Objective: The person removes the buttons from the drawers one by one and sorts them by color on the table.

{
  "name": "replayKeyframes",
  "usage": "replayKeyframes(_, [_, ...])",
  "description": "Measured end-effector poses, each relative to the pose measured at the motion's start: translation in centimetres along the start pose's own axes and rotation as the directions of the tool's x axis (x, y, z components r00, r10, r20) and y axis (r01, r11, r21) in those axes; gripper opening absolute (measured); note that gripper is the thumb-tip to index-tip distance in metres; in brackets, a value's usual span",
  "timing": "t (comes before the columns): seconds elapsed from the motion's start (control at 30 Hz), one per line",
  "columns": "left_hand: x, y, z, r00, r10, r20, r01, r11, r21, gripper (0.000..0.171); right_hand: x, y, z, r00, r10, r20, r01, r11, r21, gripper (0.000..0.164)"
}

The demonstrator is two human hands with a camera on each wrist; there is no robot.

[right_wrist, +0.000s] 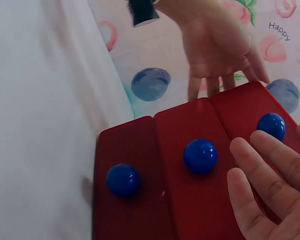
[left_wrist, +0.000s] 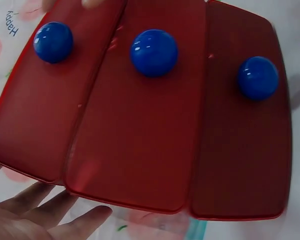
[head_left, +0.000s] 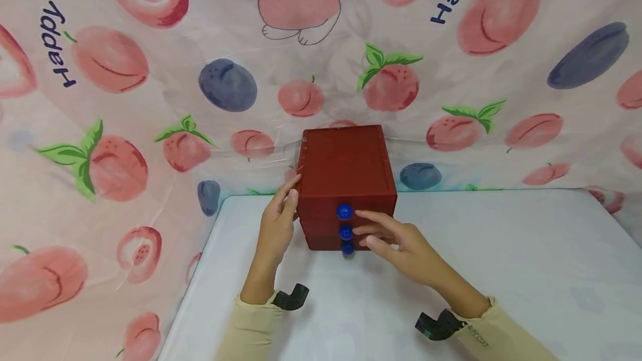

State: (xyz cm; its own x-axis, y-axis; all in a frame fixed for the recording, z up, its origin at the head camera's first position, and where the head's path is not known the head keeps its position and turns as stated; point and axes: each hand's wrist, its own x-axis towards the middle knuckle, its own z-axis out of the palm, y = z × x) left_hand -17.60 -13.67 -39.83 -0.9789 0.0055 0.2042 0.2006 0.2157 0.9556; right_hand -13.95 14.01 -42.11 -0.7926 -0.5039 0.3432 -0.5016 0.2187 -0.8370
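A small red drawer box (head_left: 346,163) stands on the table, its front facing me. Three drawers lie one above another, each with a round knob: a blue top knob (head_left: 344,211), a blue middle knob (head_left: 345,232) and a blue bottom knob (head_left: 348,248). All the drawers look closed. Against the box's left side rests my left hand (head_left: 278,220), fingers extended; the left wrist view shows its fingertips along the edges of the drawer fronts. My right hand (head_left: 408,249) hovers just right of the knobs with fingers spread and loosely bent, its palm free of any object.
A white-covered table (head_left: 501,261) extends to both sides and in front of the box. Behind and to the left hangs a pink fruit-print cloth (head_left: 311,60), close to the back of the box. Each wrist wears a black camera mount (head_left: 438,325).
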Motion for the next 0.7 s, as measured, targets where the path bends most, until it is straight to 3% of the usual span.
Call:
replayKeyframes(0.13, [0.1, -0.4, 0.0, 1.0, -0.023, 0.001, 0.023, 0.999, -0.048, 0.043, 1.5, -0.1, 0.5, 1.0, -0.004, -0.013, 0.004, 1.0, -0.006, 0.048])
replayKeyframes(0.3, [0.4, -0.5, 0.0, 0.999, -0.018, 0.038, 0.023, 0.993, -0.115, 0.044, 3.0, -0.1, 1.2, 0.997, 0.01, -0.077, -0.015, 0.998, -0.065, 0.046])
replayKeyframes(0.43, [0.6, -0.7, 0.1, 0.998, -0.027, 0.064, 0.035, 0.99, -0.137, 0.044, 4.0, 0.0, 2.0, 0.991, 0.047, -0.127, -0.055, 0.997, -0.054, 0.042])
replayKeyframes(0.6, [0.7, -1.1, 0.1, 0.997, -0.04, 0.067, 0.05, 0.988, -0.146, 0.043, 4.9, 0.0, 3.2, 0.962, 0.158, -0.222, -0.145, 0.987, 0.074, 0.032])
replayKeyframes(0.7, [0.7, -1.3, 0.1, 0.997, -0.039, 0.065, 0.048, 0.989, -0.141, 0.042, 5.1, -0.1, 3.5, 0.942, 0.197, -0.272, -0.158, 0.974, 0.16, 0.027])
